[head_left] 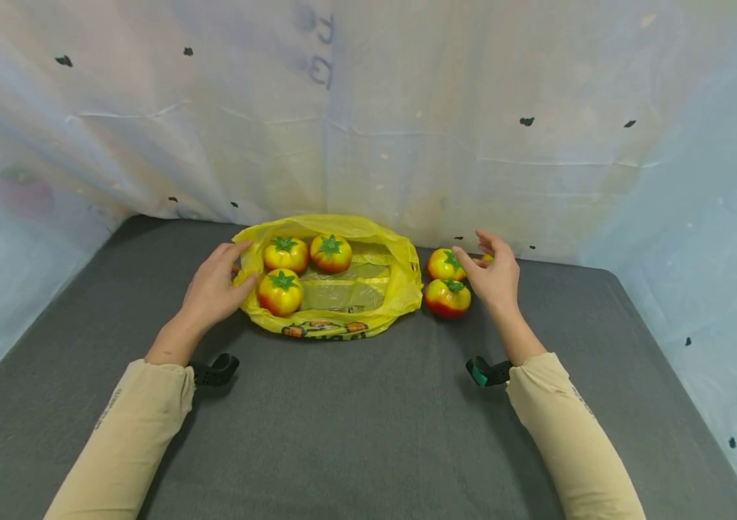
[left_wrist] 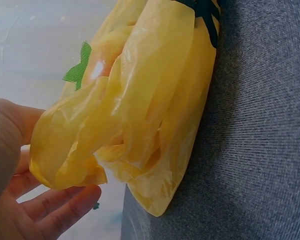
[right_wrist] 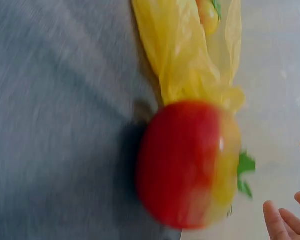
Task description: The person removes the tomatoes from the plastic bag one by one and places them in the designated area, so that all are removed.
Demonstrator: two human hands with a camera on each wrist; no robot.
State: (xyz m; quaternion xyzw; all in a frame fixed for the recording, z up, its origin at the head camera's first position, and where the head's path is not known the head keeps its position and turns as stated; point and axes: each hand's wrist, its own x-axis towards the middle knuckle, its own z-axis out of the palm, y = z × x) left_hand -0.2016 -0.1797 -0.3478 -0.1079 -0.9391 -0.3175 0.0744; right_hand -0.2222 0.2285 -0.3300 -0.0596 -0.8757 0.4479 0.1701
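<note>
A yellow plastic bag lies with its mouth spread wide, and three red-and-yellow tomatoes with green leafy tops sit in its left part. At the bag's left rim, my left hand holds the thin plastic between thumb and fingers; the left wrist view shows the folded rim there. Right of the bag stand two more tomatoes, one behind the other. My right hand hovers beside them with fingers apart and nothing held. Another yellow tomato is mostly hidden behind that hand.
Everything lies on a dark grey cloth-covered table. Pale plastic sheeting with small dark marks rises behind and at both sides. Black straps are on both wrists.
</note>
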